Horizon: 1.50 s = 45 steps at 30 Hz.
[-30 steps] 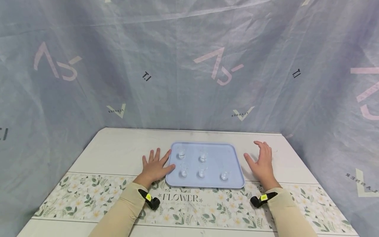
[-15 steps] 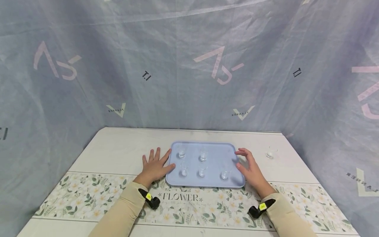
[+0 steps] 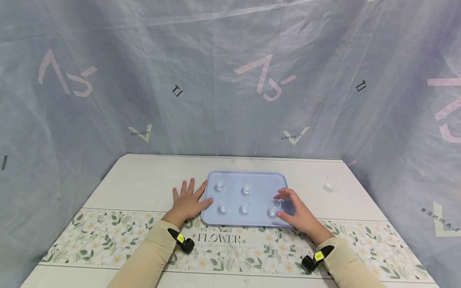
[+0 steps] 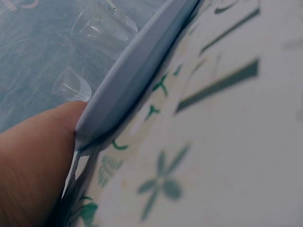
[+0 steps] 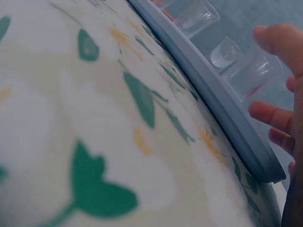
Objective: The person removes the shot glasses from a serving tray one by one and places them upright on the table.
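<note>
"FLOWER" is printed on the floral runner [image 3: 230, 244] across the pale bench [image 3: 144, 184]; grey printed sheeting behind. Left hand [image 3: 187, 202] spread flat beside the light-blue plastic tray [image 3: 261, 182]; right hand [image 3: 297, 214] pinching a small clear glass [image 3: 274, 208].

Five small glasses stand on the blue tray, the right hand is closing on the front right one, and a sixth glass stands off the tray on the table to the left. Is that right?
Not quite: the glass off the tray stands to the right, not the left, as the head view shows. The rest holds: five glasses stand on the blue tray, and the right hand is closing on the front right one.
</note>
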Motion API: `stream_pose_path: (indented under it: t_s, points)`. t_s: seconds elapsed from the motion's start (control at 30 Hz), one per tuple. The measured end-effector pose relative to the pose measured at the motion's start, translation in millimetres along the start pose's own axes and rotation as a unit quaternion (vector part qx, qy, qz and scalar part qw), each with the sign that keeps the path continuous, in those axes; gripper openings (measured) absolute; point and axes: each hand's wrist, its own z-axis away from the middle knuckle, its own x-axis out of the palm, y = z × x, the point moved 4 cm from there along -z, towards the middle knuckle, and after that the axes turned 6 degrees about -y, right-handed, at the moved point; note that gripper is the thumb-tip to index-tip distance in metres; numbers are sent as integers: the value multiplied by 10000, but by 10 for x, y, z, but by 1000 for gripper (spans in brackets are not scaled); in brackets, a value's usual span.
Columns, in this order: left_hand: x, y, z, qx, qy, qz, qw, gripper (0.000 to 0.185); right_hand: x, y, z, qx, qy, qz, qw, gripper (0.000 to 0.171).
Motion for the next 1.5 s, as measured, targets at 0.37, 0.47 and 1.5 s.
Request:
stream_pose_path:
  t_s: [0.37,0.47,1.5]
  points:
    - [-21,8,12,-31,-57,33,10000,81,44,-47,-16,-82,65,92,9999,58]
    - [-6,2,-1,-30,-55,65,10000,81,55,-56,-10,-96,47,119,9999,55]
    - [16,-12,-29,-25,-41,32,10000,84,24,-6,-86,-72,238,923,9954,44]
